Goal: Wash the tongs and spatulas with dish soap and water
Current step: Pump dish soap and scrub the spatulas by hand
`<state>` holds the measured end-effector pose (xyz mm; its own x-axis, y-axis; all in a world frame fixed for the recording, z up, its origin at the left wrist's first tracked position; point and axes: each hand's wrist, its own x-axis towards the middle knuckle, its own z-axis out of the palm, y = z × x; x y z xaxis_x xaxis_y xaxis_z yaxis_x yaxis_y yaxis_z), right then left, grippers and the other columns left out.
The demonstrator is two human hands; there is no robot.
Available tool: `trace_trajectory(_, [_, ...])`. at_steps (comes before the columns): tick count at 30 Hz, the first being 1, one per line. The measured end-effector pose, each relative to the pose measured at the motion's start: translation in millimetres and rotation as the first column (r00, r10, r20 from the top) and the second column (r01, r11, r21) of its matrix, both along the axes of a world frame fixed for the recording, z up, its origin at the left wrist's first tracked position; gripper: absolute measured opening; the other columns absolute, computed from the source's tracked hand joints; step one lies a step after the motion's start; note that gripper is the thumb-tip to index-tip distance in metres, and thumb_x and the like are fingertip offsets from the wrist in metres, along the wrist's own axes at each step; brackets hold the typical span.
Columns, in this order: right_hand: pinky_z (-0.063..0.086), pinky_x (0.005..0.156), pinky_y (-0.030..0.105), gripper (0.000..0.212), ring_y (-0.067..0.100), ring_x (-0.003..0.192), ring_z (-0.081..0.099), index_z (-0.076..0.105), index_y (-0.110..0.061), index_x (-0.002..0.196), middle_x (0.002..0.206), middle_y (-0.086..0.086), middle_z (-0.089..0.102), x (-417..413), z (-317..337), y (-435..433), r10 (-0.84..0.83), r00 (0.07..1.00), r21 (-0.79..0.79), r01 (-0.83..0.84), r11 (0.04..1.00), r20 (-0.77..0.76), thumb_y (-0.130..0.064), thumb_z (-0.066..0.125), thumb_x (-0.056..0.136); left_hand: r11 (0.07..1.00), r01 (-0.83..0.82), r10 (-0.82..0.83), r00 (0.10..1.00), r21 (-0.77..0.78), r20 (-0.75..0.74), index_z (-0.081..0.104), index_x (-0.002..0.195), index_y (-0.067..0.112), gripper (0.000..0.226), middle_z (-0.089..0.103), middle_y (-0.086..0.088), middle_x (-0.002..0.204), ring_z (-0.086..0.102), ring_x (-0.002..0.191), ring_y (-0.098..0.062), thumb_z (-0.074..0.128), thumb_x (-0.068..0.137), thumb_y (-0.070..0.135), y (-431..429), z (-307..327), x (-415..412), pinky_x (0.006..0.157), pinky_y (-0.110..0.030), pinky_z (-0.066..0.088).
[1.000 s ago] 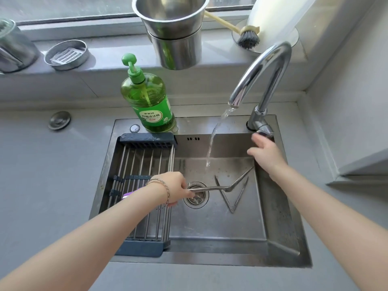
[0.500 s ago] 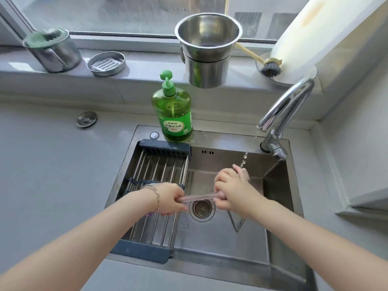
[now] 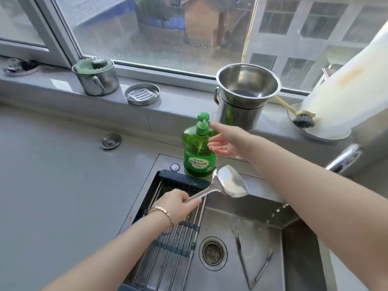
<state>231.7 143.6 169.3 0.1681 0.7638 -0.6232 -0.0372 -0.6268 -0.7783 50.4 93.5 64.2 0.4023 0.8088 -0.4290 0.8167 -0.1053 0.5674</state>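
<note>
Judging by how things lie, washing is at the soaping stage, with nothing visibly soaped yet. The left hand (image 3: pixel 178 203) grips the spatula (image 3: pixel 230 183) by its handle, with the blade raised over the far edge of the sink (image 3: pixel 298 244), just in front of the soap bottle (image 3: pixel 199 156). The right hand (image 3: pixel 225 141) is released, fingers spread, one fingertip at the pump, palm just beside the bottle. The tongs (image 3: pixel 252 267) lie in the basin, right of the drain (image 3: pixel 213 253), waiting their turn.

Room is tight round the pump: a steel pot (image 3: pixel 245 95) stands on the sill just behind it. The rack (image 3: pixel 174 238) covers the sink's left part; the basin's right part lies open. The faucet (image 3: pixel 344 158) sits far right, well apart from both hands. The desk (image 3: pixel 63 175) spreads wide to the left.
</note>
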Motion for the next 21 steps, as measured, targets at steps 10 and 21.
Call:
trace_trajectory(10, [0.037,0.030,0.011,0.034,0.006,0.030,0.047,0.052,-0.005,0.073,0.063,0.001,0.048,-9.0,-13.6,54.8,-0.194,0.903,-0.059,0.185,0.981,-0.383,-0.028,0.047,0.097,0.998,0.060,-0.061,0.997,-0.022,-0.046,0.058,0.069,0.020,0.041,0.042,0.007,0.052,0.036,0.044,-0.011,0.049,0.083,0.058,20.4,-7.6,2.5,0.046,-0.021,0.029])
trace_trajectory(21, [0.023,0.025,0.008,0.034,0.006,0.025,0.039,0.047,-0.007,0.070,0.038,0.001,0.045,-7.1,-18.1,65.0,-0.253,0.840,-0.189,0.183,0.965,-0.480,-0.027,0.044,0.098,0.994,0.081,-0.081,0.997,-0.074,0.009,0.052,0.066,0.021,0.041,0.040,0.006,0.052,0.034,0.044,-0.012,0.050,0.082,0.059,23.6,-20.4,5.2,0.049,-0.023,0.029])
